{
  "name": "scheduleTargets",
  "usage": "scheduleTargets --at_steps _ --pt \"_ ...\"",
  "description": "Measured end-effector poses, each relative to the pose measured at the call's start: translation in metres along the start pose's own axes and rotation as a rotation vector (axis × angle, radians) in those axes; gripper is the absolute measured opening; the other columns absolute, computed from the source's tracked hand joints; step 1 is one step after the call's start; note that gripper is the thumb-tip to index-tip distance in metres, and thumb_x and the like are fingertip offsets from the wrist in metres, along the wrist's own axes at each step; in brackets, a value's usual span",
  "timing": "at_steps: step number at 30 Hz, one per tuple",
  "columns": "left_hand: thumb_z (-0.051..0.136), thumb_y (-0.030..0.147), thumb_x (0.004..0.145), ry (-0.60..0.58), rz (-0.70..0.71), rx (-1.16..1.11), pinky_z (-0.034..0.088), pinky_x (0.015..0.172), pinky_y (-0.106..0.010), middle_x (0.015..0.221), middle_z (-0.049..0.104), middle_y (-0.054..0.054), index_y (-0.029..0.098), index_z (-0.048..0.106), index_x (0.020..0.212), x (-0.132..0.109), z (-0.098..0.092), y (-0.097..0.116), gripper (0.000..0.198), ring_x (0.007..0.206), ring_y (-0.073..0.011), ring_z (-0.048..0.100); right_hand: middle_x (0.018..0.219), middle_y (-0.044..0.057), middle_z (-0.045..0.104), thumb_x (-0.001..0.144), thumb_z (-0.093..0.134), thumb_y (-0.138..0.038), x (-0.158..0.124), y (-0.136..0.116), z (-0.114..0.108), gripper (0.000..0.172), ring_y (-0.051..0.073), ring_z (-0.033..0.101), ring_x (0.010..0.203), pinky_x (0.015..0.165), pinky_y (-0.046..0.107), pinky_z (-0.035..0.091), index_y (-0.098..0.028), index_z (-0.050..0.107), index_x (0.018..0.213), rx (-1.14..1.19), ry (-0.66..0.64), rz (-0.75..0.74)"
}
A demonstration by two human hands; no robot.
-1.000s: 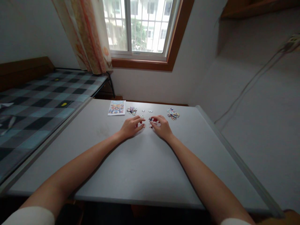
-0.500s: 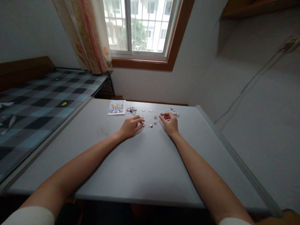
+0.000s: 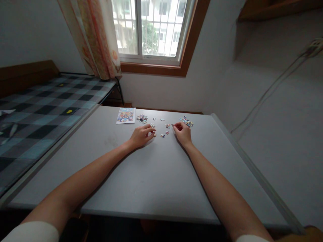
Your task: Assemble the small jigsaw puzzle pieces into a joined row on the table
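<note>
My right hand (image 3: 183, 133) pinches a small jigsaw puzzle piece (image 3: 173, 125) between thumb and fingertips, mostly hidden by the fingers. My left hand (image 3: 141, 135) rests on the table with bent fingers, thumb and index apart. A jigsaw puzzle piece (image 3: 154, 135) lies right at its thumb tip. Between the hands are several loose pieces, among them a dark and yellow piece (image 3: 163, 135), a pinkish piece (image 3: 167, 132) and an orange-toned piece (image 3: 167, 126). One pile of pieces (image 3: 142, 118) sits beyond my left hand, another pile (image 3: 186, 121) behind my right.
A colourful picture sheet (image 3: 126, 115) lies at the table's back left. The white table (image 3: 151, 181) meets a bed with a checked cover (image 3: 83, 97) on the left and a wall on the right. A window (image 3: 156, 30) and curtain (image 3: 96, 40) are behind.
The fingers of my right hand have drawn in closer around the puzzle piece, which now shows less. My left hand has stayed in place.
</note>
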State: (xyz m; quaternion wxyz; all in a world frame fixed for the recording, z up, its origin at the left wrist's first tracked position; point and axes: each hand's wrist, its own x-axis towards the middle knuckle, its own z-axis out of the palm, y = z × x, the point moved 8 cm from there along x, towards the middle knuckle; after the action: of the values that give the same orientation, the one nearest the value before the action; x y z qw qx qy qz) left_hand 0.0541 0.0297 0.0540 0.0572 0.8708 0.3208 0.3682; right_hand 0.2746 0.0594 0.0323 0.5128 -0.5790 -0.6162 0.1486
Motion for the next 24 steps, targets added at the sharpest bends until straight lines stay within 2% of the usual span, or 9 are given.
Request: scheduleTargets --at_steps 7,11,17,24 --pt "0.053 0.024 0.091 0.0 0.004 -0.015 0.044 0.058 -0.019 0.086 0.065 -0.003 0.017 0.069 0.095 -0.001 0.001 -0.001 0.018 0.055 -0.0057 0.053 0.077 0.01 0.068 0.074 0.058 -0.049 0.002 0.004 0.0 0.031 0.02 0.061 0.068 0.066 0.035 0.051 -0.018 0.06 0.073 0.04 0.011 0.036" --pt "0.053 0.023 0.091 0.008 0.015 -0.007 0.044 0.058 -0.019 0.085 0.065 -0.003 0.016 0.068 0.094 0.0 0.0 -0.001 0.017 0.055 -0.0056 0.052 0.073 0.008 0.068 0.073 0.059 -0.049 0.002 0.007 0.001 0.031 0.02 0.062 0.068 0.069 0.036 0.051 -0.018 0.061 0.072 0.072 -0.008 0.033" --pt "0.052 0.024 0.091 -0.001 0.006 0.004 0.044 0.058 -0.02 0.087 0.066 -0.003 0.017 0.069 0.094 -0.001 0.001 -0.001 0.018 0.055 -0.0055 0.053 0.077 0.008 0.07 0.072 0.062 -0.045 0.003 0.014 0.002 0.033 0.02 0.064 0.069 0.07 0.036 0.052 -0.016 0.068 0.087 0.114 -0.008 0.054" --pt "0.053 0.024 0.091 0.006 0.001 0.006 0.045 0.059 -0.02 0.087 0.065 -0.003 0.017 0.069 0.093 0.0 0.001 0.0 0.017 0.055 -0.0059 0.054 0.079 0.009 0.073 0.072 0.059 -0.041 0.008 0.021 0.011 0.028 0.021 0.064 0.071 0.073 0.037 0.052 -0.017 0.071 0.08 0.071 -0.06 0.052"
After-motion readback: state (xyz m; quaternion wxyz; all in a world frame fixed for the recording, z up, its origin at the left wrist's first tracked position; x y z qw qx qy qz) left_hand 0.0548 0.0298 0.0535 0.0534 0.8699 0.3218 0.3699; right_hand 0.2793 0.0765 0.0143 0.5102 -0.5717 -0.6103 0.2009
